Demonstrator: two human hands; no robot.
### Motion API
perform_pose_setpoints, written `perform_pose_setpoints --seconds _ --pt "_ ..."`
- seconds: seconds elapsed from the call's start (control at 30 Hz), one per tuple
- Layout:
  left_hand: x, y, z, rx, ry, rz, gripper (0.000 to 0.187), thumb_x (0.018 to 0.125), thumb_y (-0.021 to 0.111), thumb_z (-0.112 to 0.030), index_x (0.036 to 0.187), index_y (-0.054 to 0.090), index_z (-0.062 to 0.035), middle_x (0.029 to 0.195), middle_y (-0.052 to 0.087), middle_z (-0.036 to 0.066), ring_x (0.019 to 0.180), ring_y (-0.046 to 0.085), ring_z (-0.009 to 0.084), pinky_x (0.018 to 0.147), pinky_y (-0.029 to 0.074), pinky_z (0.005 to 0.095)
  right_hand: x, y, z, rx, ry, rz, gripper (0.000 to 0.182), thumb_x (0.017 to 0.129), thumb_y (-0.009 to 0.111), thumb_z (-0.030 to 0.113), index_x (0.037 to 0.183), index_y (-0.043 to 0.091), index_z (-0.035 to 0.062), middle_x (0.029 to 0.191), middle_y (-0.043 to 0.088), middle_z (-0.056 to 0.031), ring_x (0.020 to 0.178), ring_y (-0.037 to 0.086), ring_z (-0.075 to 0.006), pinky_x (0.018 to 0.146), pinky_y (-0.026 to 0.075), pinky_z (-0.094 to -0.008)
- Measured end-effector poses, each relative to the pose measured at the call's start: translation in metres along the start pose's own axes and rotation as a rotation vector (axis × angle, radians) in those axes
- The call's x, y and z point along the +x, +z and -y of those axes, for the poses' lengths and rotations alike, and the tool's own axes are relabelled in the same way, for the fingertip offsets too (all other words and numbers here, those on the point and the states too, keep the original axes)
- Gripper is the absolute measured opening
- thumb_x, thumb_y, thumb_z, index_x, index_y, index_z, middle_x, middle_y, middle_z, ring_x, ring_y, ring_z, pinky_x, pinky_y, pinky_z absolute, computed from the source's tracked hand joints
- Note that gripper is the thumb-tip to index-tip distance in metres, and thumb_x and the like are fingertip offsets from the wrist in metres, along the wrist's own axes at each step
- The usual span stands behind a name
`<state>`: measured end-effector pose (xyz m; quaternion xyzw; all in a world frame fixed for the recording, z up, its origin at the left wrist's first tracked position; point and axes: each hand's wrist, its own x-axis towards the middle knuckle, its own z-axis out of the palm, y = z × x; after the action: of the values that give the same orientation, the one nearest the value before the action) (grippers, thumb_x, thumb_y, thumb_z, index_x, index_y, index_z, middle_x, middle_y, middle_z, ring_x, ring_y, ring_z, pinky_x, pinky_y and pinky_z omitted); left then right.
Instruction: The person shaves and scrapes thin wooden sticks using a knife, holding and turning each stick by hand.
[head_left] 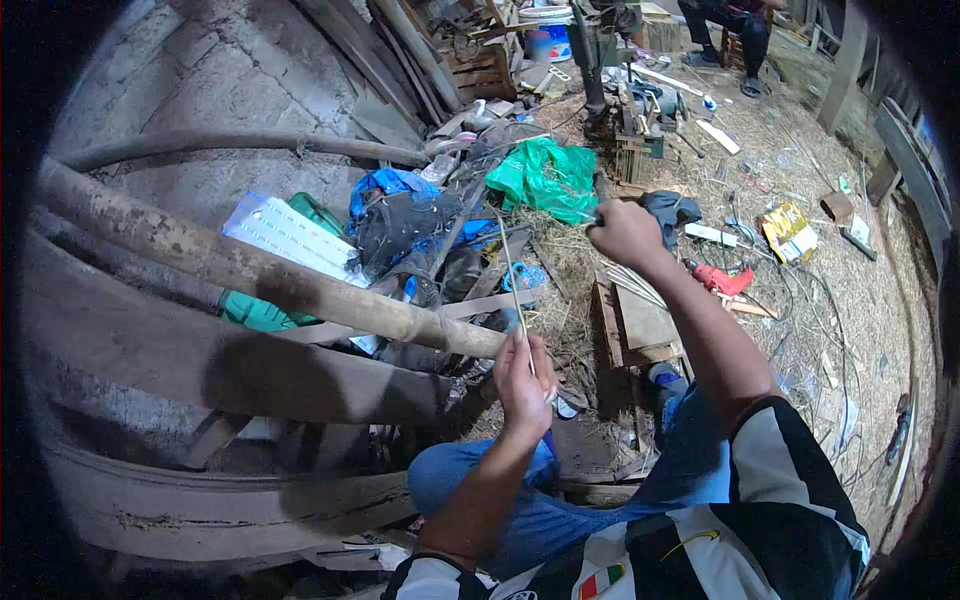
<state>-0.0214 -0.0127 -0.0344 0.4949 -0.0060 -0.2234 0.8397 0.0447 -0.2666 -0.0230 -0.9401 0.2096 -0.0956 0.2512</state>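
Observation:
My left hand [525,385] is closed around a thin, pale wooden stick [514,275], which rises from the fingers and leans slightly left. Ahead and to the right, my right hand [626,236] makes a fist with its back toward me. Something narrow seems to poke out at its left side, but what the fist grips is hidden. Just beyond that fist lies a crumpled green plastic bag [545,178]. Below my right forearm, a bundle of thin pale sticks [636,286] rests on a small wooden stool or box [645,322].
A thick bamboo pole [250,268] and heavy planks [200,350] run along my left. On the right floor lie a red power drill [722,278], a yellow packet [789,233] and loose cables among shavings. Another person [740,30] sits at the back right.

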Motion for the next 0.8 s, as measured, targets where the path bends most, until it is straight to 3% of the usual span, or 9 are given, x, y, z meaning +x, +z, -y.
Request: perform_pose_setpoints --seconds 0.13,0.37,0.57,0.8 --pt "0.008 0.002 -0.007 0.260 0.281 -0.107 0.031 0.107 0.044 -0.034 0.088 0.051 -0.0099 0.054 0.035 -0.004 0.038 0.028 0.0047 0.033 0.024 0.0226 -0.047 -0.010 0.048 0.051 -0.300 -0.065 0.021 0.076 0.066 0.029 0.083 0.071 0.0097 0.076 0.069 -0.0185 0.073 0.068 -0.0394 0.069 0.055 -0.0519" --pt "0.013 -0.005 0.004 0.388 0.396 -0.072 0.030 0.107 0.044 -0.032 0.087 0.049 -0.0108 0.057 0.034 -0.008 0.042 0.030 0.0011 0.038 0.021 0.0208 -0.082 -0.003 0.072 -0.081 -0.496 0.013 0.024 0.077 0.067 0.034 0.078 0.067 0.0094 0.068 0.067 -0.0154 0.065 0.069 -0.0363 0.059 0.055 -0.0507" --pt "0.010 0.003 0.008 0.372 0.327 -0.025 0.032 0.107 0.043 -0.034 0.085 0.047 -0.0113 0.056 0.032 -0.008 0.040 0.028 0.0019 0.034 0.022 0.0218 -0.082 0.008 0.067 -0.054 -0.562 -0.009 0.024 0.078 0.066 0.032 0.077 0.066 0.0080 0.067 0.068 -0.0172 0.062 0.069 -0.0373 0.057 0.055 -0.0505" --pt "0.007 0.012 0.005 0.219 0.162 0.008 0.033 0.106 0.045 -0.037 0.085 0.047 -0.0120 0.055 0.031 -0.008 0.039 0.028 0.0027 0.033 0.022 0.0223 -0.070 0.015 0.058 -0.138 -0.448 0.023 0.018 0.078 0.061 0.024 0.077 0.068 0.0072 0.071 0.069 -0.0194 0.063 0.070 -0.0369 0.056 0.055 -0.0500"
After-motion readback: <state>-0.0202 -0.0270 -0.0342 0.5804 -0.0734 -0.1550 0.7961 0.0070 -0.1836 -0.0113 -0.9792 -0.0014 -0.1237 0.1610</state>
